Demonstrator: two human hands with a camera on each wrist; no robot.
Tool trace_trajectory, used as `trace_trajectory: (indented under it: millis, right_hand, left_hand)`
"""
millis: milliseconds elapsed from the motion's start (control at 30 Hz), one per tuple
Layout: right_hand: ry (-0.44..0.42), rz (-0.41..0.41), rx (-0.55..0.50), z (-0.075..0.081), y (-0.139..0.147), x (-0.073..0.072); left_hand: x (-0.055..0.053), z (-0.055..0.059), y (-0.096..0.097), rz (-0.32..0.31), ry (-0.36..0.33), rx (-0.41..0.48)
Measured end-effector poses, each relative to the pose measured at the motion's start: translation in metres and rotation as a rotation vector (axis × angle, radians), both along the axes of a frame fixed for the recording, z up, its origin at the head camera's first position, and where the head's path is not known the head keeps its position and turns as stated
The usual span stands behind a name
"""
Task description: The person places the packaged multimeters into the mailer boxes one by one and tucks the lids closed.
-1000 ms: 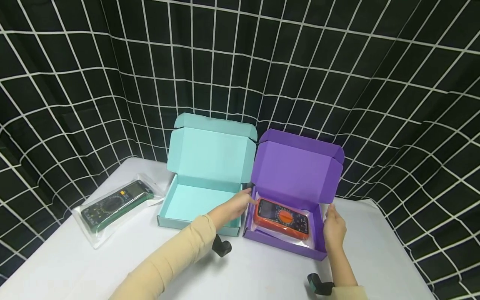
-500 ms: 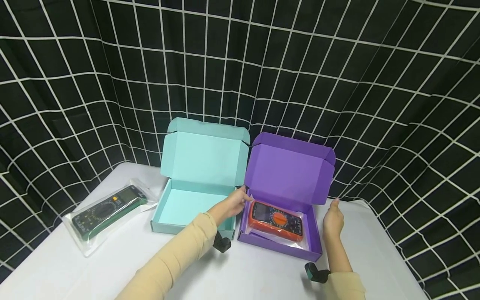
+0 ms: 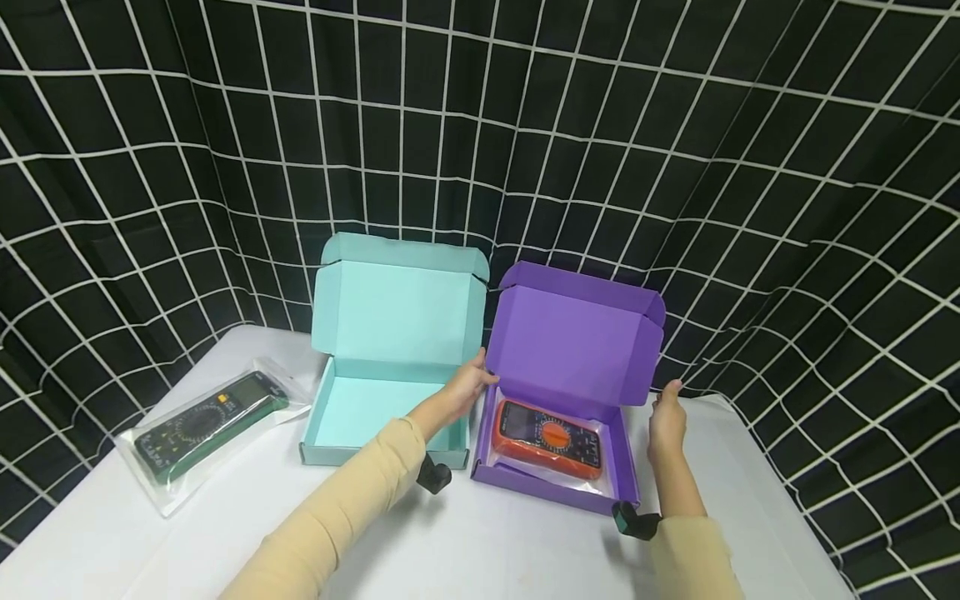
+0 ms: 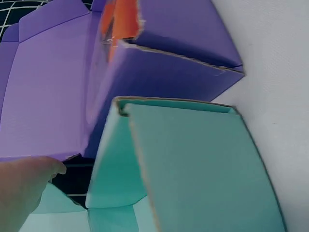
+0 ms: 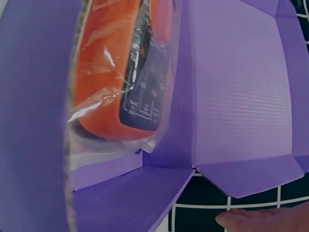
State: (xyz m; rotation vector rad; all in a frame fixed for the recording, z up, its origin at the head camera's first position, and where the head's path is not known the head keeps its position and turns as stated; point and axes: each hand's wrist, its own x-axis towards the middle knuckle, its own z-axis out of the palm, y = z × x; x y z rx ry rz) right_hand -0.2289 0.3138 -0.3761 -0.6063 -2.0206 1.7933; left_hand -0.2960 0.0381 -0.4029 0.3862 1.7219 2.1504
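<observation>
The purple box (image 3: 517, 492) stands with its lid (image 3: 573, 337) raised. In it lies an orange multimeter (image 3: 547, 437) with a dark face, sealed in a clear plastic bag. My left hand (image 3: 461, 393) is at the lid's lower left corner, in the gap between the two boxes. Its thumb (image 4: 50, 166) lies along the lid's edge in the left wrist view; the other fingers are mostly hidden. Beyond the box's right side my right hand (image 3: 667, 425) reaches up, fingers extended, beside the lid's lower right corner. In the right wrist view, fingertips (image 5: 236, 220) show apart from the lid flap.
A turquoise box (image 3: 390, 404), lid up and nothing inside, stands left of the purple one. Farther left a green-and-black multimeter (image 3: 210, 425) lies bagged on the white table (image 3: 480, 550). A black gridded curtain (image 3: 420, 125) hangs behind.
Both hands have risen a little from the sides of the purple box toward its lid's lower corners. The whole head view has shifted, so the boxes sit farther left in it.
</observation>
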Motion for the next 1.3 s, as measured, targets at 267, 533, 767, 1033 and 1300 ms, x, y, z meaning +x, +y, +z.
trace_trajectory:
  millis: [267,533,767,1033,1300]
  right_hand:
    - [0.043,0.263,-0.085,-0.004,0.007,-0.003]
    - [0.029,0.372,-0.010,-0.002,0.004,0.005]
    - [0.020,0.413,-0.046,-0.003,0.004,0.011]
    - [0.097,0.461,-0.072,-0.029,0.017,0.009]
    - [0.048,0.526,-0.131,-0.016,0.007,0.024]
  left_hand:
    - [0.020,0.026,-0.011,-0.082,-0.003,-0.014]
    - [0.009,0.006,-0.005,-0.110,-0.003,0.044]
    - [0.011,0.004,-0.006,-0.107,-0.044,0.052]
    - [0.013,0.001,-0.008,-0.143,-0.062,0.019]
    - [0.016,-0.003,-0.010,-0.183,-0.086,-0.015]
